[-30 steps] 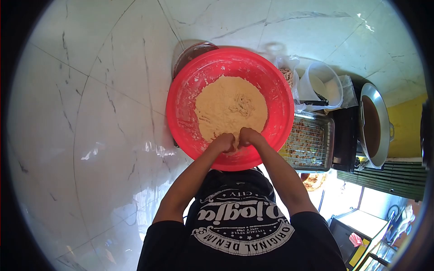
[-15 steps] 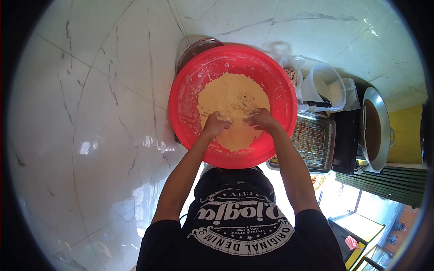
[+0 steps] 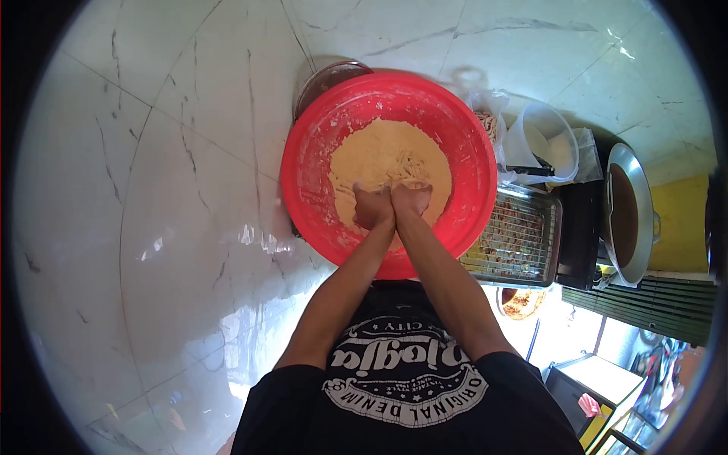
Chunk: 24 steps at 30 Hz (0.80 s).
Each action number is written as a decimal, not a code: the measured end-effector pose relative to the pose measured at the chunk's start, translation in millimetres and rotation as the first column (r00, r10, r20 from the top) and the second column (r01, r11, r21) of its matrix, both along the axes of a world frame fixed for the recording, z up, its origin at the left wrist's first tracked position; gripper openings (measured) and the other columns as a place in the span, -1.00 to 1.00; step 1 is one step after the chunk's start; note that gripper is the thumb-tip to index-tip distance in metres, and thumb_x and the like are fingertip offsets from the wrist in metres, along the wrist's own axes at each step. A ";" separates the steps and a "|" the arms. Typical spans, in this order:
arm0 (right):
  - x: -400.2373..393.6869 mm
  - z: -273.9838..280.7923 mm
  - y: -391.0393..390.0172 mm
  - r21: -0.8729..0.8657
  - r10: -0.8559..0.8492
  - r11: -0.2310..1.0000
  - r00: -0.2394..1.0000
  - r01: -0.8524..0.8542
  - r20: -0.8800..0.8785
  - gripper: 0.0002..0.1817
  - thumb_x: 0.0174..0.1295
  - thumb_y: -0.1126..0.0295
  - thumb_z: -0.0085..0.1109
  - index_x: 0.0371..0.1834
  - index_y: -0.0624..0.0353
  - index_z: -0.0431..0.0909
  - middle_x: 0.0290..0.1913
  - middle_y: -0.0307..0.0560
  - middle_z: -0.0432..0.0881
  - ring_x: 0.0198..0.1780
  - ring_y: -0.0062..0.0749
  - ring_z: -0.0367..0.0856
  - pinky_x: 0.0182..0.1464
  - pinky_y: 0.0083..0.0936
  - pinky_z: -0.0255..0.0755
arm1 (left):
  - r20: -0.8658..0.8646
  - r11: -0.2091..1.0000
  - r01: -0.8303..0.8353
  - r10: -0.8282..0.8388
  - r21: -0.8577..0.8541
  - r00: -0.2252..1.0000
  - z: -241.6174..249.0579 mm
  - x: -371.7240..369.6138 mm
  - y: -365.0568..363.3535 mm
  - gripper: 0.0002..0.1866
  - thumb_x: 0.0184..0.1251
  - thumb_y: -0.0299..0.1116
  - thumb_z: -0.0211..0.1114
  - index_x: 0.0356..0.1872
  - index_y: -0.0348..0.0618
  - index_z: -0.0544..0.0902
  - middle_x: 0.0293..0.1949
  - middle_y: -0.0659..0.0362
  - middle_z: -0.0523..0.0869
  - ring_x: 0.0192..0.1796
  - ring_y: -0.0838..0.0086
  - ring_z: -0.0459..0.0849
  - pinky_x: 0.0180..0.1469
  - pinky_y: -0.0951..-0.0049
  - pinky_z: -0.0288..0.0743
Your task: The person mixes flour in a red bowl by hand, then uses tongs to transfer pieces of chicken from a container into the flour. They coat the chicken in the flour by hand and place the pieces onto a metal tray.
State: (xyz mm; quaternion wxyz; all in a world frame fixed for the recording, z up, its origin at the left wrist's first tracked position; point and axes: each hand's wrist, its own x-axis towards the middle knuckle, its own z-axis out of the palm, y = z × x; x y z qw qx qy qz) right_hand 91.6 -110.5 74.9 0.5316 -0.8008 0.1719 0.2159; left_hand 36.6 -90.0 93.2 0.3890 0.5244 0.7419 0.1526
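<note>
A large red basin (image 3: 472,220) holds a bed of pale yellow flour-like powder (image 3: 383,144), with a rough clumpy patch in its middle. Both of my hands are down in this powder, side by side and touching at the wrists. My left hand (image 3: 372,208) is closed, its knuckles up and fingers curled under into the powder. Just beside it, my right hand (image 3: 410,201) is curled in the same way, powder on its fingers. Whatever lies under the fingers is hidden.
Right of the basin sits a metal tray with a wire rack (image 3: 519,235). Behind it stand a clear plastic tub (image 3: 563,152) and a plastic bag with stringy contents (image 3: 489,125). A wide metal pan (image 3: 643,216) with brown contents is farther right. A metal rim (image 3: 322,80) shows behind the basin.
My hands have come together from apart, the right moving left and the left slightly right. Their spread fingers have curled down into the powder.
</note>
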 end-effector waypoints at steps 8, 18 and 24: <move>-2.1 3.9 5.6 -0.230 0.235 0.952 0.965 -0.204 0.115 -0.50 0.06 0.45 0.25 0.10 0.31 0.39 -0.02 0.14 0.57 -0.04 -0.27 0.59 -0.02 -0.46 0.46 | 0.009 0.985 0.158 -0.159 0.072 0.987 12.6 3.8 0.7 -0.38 0.09 -0.17 0.39 0.18 -0.05 0.37 -0.28 0.19 0.75 -0.13 0.20 0.69 0.05 0.11 0.33; 61.4 14.5 -22.9 -0.056 0.536 0.841 0.814 -0.538 0.225 -0.66 0.05 0.46 0.17 -0.06 0.27 0.56 -0.13 0.17 0.63 0.00 -0.08 0.60 0.07 -0.28 0.43 | 0.058 0.819 0.574 -0.574 0.032 0.816 6.8 6.5 30.9 -0.66 0.12 -0.20 0.34 -0.09 -0.10 0.64 -0.20 0.13 0.73 -0.10 0.29 0.69 -0.04 0.29 0.51; 129.9 64.7 -48.2 -0.379 0.636 0.672 0.234 -0.636 0.735 -0.50 0.05 0.52 0.13 0.14 0.33 0.39 0.09 0.34 0.46 0.18 0.17 0.40 0.25 -0.18 0.27 | 0.214 0.699 0.674 -0.715 0.238 0.666 -19.6 -8.2 44.3 -0.68 0.10 -0.25 0.36 -0.13 -0.17 0.66 -0.22 0.08 0.74 -0.16 0.36 0.71 -0.11 0.38 0.54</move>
